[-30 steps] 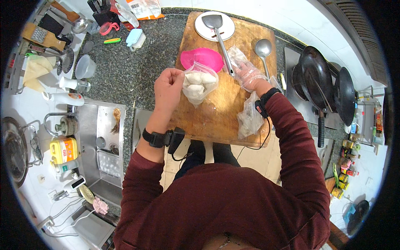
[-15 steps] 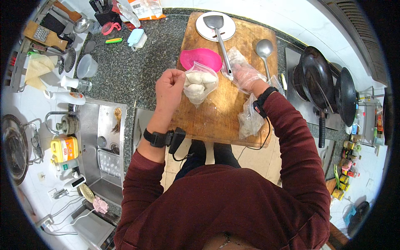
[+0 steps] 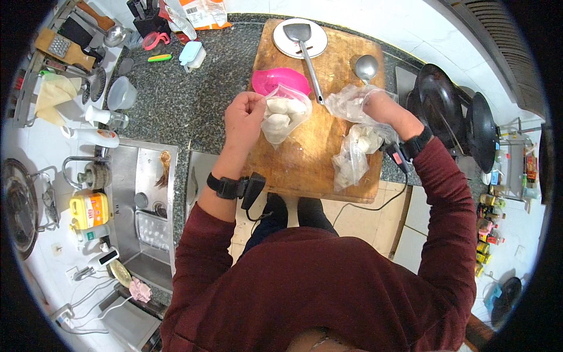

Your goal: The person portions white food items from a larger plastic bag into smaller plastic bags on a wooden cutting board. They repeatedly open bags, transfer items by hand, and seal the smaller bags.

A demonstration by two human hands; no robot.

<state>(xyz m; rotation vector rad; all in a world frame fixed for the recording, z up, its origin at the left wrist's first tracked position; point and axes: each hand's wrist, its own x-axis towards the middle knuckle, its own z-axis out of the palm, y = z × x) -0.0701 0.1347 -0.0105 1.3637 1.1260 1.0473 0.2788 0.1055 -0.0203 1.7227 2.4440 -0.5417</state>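
White lumps (image 3: 278, 121) sit in the bag (image 3: 275, 138) the left hand (image 3: 245, 114) pinches, best held tight; I can't tell if the right hand (image 3: 380, 106) grips the plastic (image 3: 346, 104) around it.

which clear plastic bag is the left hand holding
The clear plastic bag of white rounded lumps, by the bright pink plastic bowl: the left hand pinches its edge. The other clear plastic bags lie to its right, nearer the right hand.
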